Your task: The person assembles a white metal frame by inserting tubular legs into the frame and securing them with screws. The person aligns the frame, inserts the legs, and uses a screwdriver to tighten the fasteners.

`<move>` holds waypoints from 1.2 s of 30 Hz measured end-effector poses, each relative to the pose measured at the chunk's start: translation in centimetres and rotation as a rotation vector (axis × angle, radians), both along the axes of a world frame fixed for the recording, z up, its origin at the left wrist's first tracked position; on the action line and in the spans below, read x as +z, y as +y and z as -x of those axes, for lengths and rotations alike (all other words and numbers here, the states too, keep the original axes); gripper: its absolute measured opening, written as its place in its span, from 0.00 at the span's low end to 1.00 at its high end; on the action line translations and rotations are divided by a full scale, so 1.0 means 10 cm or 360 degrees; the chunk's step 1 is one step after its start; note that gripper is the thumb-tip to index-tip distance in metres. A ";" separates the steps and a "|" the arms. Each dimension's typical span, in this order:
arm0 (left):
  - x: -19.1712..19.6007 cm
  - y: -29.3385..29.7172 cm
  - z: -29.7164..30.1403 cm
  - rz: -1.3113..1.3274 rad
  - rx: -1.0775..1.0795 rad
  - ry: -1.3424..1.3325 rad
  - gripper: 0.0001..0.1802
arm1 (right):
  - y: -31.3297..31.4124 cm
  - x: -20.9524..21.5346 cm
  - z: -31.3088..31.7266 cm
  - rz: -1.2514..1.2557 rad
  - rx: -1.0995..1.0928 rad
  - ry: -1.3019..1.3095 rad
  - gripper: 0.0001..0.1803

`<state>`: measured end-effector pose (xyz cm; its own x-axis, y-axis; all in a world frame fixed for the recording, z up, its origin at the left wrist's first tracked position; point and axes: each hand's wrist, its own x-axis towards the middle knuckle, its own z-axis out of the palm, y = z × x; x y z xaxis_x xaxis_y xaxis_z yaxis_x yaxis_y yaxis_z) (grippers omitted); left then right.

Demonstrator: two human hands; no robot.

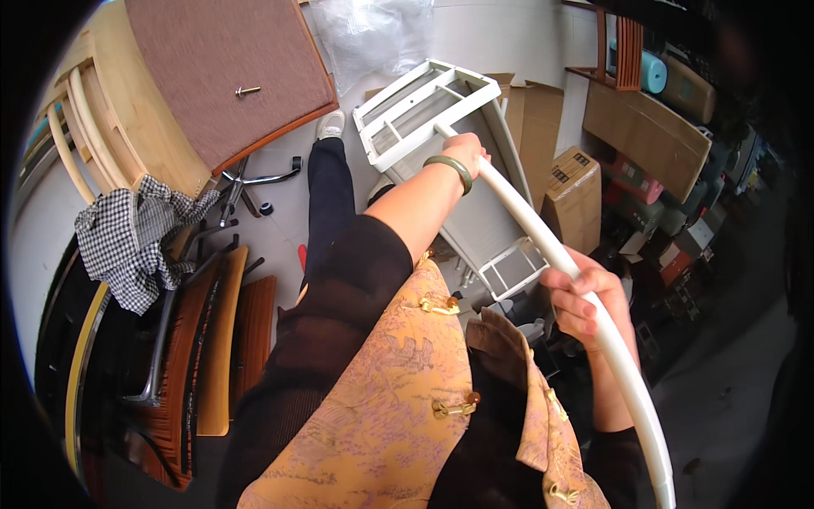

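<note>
A long white pole [530, 222] runs slantwise from the upper middle down to the lower right edge and looks bent by the lens. My left hand [465, 153], with a green bangle at the wrist, is closed around it near its far end. Lower down, my right hand [589, 293] wraps its fingers round the same pole. That far end meets, or lies just over, a white framed piece of furniture [479, 95] with crossbars and grey panels; whether it is joined there I cannot tell. A smaller white wire frame [513, 270] shows between my hands.
A brown fabric-topped board [212, 51] with a bolt [248, 91] on it stands upper left. Below are a checked cloth [127, 237], a chair base [246, 182] and stacked wooden boards [225, 339]. Cardboard boxes [572, 199] crowd the right; bubble wrap [373, 38] lies at the back.
</note>
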<state>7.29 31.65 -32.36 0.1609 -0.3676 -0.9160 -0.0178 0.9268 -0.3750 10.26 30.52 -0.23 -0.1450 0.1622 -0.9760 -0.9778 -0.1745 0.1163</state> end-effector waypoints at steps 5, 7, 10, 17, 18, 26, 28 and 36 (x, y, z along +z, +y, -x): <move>-0.05 -0.02 -0.01 -0.0036 0.0081 0.0071 0.08 | -0.19 -0.15 0.04 -0.0062 -0.0186 -0.0012 0.33; -0.06 -0.06 -0.02 -0.0094 0.0046 0.0076 0.08 | -0.23 -0.17 0.01 -0.0031 -0.0139 0.0011 0.30; -0.07 -0.09 -0.02 -0.0041 0.0085 0.0073 0.08 | -0.22 -0.16 0.01 -0.0030 -0.0020 -0.0014 0.26; 0.13 -0.25 0.19 0.0447 0.1340 -0.0018 0.19 | 0.15 0.04 -0.01 0.0169 0.1486 -0.0462 0.35; 0.19 -0.30 0.21 0.0630 0.1502 -0.0199 0.19 | 0.18 0.07 -0.02 0.0195 0.1513 -0.0398 0.37; 0.44 -0.09 0.14 0.0287 0.0590 0.0050 0.10 | -0.10 -0.02 0.04 0.0013 0.0536 -0.0212 0.34; 0.47 -0.02 0.14 0.0240 0.0445 0.0075 0.08 | -0.13 -0.04 0.07 0.0021 0.0390 -0.0186 0.32; 0.43 -0.18 0.21 0.0380 0.1058 -0.0022 0.14 | 0.27 0.28 0.01 0.0288 0.1601 -0.0331 0.41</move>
